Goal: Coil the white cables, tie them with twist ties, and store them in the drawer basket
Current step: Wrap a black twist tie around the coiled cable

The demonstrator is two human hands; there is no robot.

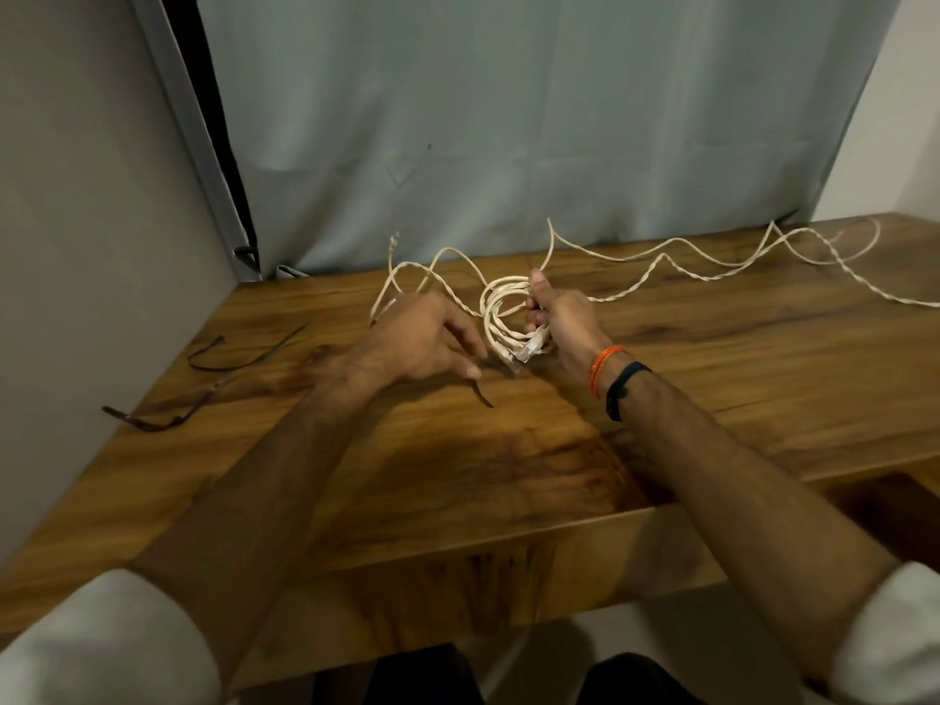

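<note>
At a wooden desk set against a pale curtain, a person's right hand grips a small coil of white cable, thumb on top and fingers closed around the loops, the clear plug ends dangling just below the fist. The left hand hovers beside the coil with fingers loosely spread; a dark twist tie trails from beneath it, though whether it is pinched or merely lying on the wood cannot be told. A second length of white cable sprawls uncoiled across the back of the desk toward the right edge, and two more ties lie well apart at the left. No drawer basket is in view. The risk here is the springy coil: if the right hand loosens while the tie is threaded, the loops could fan open and need rewinding. The loose strand behind the coil could also get caught in the wrap, binding two cables together, and a tie twisted too lightly may slip off in storage.
</note>
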